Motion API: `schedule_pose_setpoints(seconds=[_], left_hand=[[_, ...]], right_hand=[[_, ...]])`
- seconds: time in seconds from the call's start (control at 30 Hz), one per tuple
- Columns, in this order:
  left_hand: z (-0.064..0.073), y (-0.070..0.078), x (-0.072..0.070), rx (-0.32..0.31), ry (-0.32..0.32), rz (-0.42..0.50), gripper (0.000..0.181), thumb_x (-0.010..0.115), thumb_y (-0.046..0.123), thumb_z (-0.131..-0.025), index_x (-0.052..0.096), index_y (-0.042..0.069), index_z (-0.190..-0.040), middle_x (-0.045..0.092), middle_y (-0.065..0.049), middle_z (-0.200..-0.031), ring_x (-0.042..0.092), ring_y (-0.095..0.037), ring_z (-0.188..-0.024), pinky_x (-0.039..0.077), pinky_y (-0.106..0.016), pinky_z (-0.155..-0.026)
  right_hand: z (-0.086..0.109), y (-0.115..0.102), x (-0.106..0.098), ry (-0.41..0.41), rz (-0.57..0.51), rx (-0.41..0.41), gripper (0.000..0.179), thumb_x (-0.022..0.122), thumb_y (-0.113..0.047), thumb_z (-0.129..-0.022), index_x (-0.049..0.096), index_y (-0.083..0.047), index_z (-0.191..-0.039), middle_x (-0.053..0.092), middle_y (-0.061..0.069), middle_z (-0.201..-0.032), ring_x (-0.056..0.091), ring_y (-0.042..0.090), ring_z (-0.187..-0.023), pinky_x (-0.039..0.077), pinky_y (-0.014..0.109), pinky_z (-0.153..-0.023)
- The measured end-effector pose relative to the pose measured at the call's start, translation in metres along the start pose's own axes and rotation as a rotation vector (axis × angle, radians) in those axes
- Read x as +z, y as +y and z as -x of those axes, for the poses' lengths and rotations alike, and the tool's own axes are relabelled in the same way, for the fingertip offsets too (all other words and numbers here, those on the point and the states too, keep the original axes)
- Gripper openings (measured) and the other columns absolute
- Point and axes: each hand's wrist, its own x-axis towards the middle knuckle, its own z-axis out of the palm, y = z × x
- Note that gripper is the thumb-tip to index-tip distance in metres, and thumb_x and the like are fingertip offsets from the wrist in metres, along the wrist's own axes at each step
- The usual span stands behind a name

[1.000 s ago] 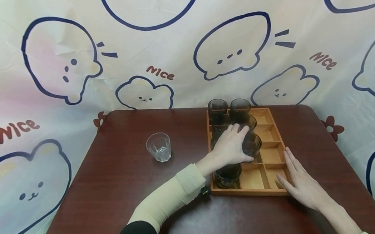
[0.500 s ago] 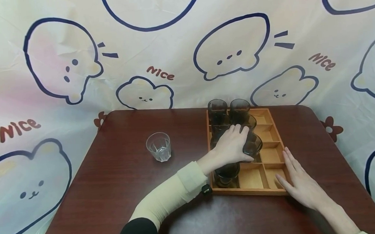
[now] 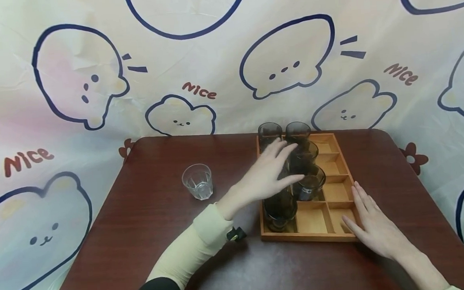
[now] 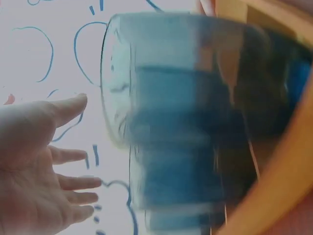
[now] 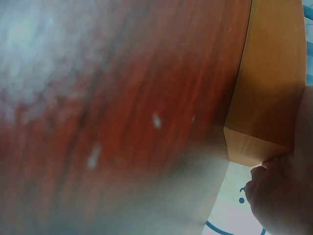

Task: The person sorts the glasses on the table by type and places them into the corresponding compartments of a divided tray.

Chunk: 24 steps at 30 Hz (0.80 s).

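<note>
My left hand (image 3: pixel 262 175) hovers over the left side of a divided wooden tray (image 3: pixel 313 218), fingers spread and holding nothing. Just right of its thumb, a smoky dark glass (image 3: pixel 313 183) stands in a middle compartment. In the left wrist view a dark glass (image 4: pixel 171 122) looms large, apart from the spread fingers. The hand partly covers other dark glasses in the left column, such as the front one (image 3: pixel 280 208). Straight fingers of my right hand (image 3: pixel 381 231) rest along the tray's right outer wall. The right wrist view has that hand (image 5: pixel 274 196) at the tray corner.
A clear faceted glass (image 3: pixel 198 183) stands alone on the brown table (image 3: pixel 152 203), left of the tray. The tray's right column holds no glasses. Behind the table hangs a patterned cloth (image 3: pixel 227 61).
My left hand has let go of the dark glass in the middle column and moved up and left, fingers spreading. The right hand keeps its place at the tray.
</note>
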Motion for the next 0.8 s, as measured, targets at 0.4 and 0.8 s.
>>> schedule_pose_setpoints(seconds=[0.4, 0.8], left_hand=[[0.059, -0.056, -0.016, -0.054, 0.191, -0.262, 0.088, 0.077, 0.052, -0.101, 0.039, 0.012, -0.169, 0.034, -0.02, -0.178, 0.019, -0.042, -0.172, 0.013, -0.061, -0.14], [0.115, -0.104, -0.013, -0.201, 0.263, -0.371, 0.097, 0.087, 0.045, -0.094, 0.038, 0.004, -0.168, 0.038, -0.026, -0.174, 0.027, -0.047, -0.168, 0.023, -0.066, -0.137]], right_hand=[[0.002, 0.003, -0.002, 0.009, 0.013, -0.013, 0.097, 0.059, -0.045, -0.112, -0.001, -0.003, -0.176, -0.001, 0.022, -0.186, 0.015, 0.052, -0.169, -0.015, 0.025, -0.135], [0.0, 0.006, 0.0, 0.066, 0.076, -0.078, 0.096, 0.061, -0.043, -0.112, 0.005, 0.003, -0.174, 0.007, 0.026, -0.184, 0.014, 0.044, -0.172, -0.019, 0.013, -0.128]])
